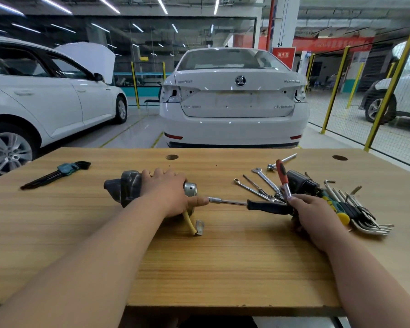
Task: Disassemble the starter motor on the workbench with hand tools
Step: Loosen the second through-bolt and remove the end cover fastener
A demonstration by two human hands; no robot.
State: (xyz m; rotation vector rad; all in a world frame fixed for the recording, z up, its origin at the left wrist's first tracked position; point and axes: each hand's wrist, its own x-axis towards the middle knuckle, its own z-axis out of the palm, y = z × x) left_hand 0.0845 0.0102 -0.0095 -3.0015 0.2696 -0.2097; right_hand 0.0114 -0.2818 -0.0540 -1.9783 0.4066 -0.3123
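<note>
The starter motor (pixel 126 187) lies on its side at the middle of the wooden workbench (pixel 223 256), its dark housing to the left and a silver end cap (pixel 190 188) to the right. My left hand (pixel 169 194) grips its body from above, thumb pointing right. A yellow wire with a metal terminal (pixel 194 227) trails out toward me. My right hand (pixel 313 216) holds the black handle of a nut driver (pixel 249 204). The driver lies level, and its socket tip sits at the motor's right end beside my left thumb.
A pile of tools lies at the right: spanners (pixel 263 183), a red-handled screwdriver (pixel 282 176), a ratchet extension (pixel 282 160), a dark motor part (pixel 298 182) and hex keys (pixel 365 216). A second hex key set (pixel 57 174) lies far left. White cars stand beyond the bench.
</note>
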